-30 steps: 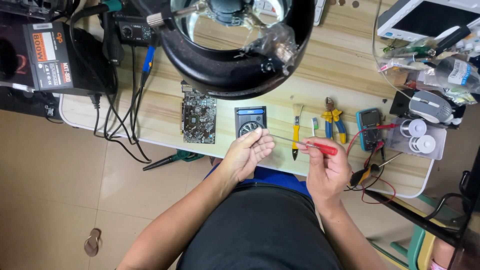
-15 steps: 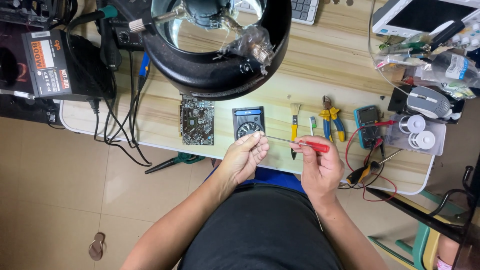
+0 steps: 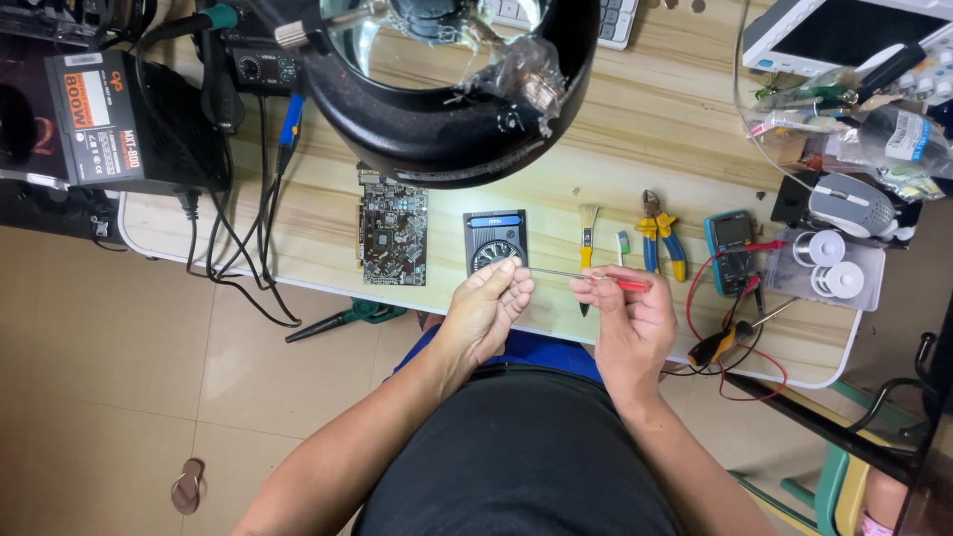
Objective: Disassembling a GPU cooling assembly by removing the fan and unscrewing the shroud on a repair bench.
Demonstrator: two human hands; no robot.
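Observation:
My right hand (image 3: 627,320) grips a slim red-handled screwdriver (image 3: 617,283) and holds it level, its metal shaft pointing left. My left hand (image 3: 488,304) pinches something very small at the shaft's tip; the item is too small to make out. Both hands hover just above the near edge of the wooden table (image 3: 556,189). Just beyond my left fingers lies a black cooler with a round fan (image 3: 494,241). A bare green circuit board (image 3: 393,233) lies to its left.
A big black ring lamp with a magnifier (image 3: 452,84) hangs over the table's middle. A brush (image 3: 587,230), yellow-handled pliers (image 3: 659,234), a multimeter with red leads (image 3: 730,244) and solder spools (image 3: 832,263) lie to the right. A power supply box (image 3: 119,124) with cables sits left.
My hands have come together: the screwdriver now lies level with its tip at my left fingers. The view has shifted slightly.

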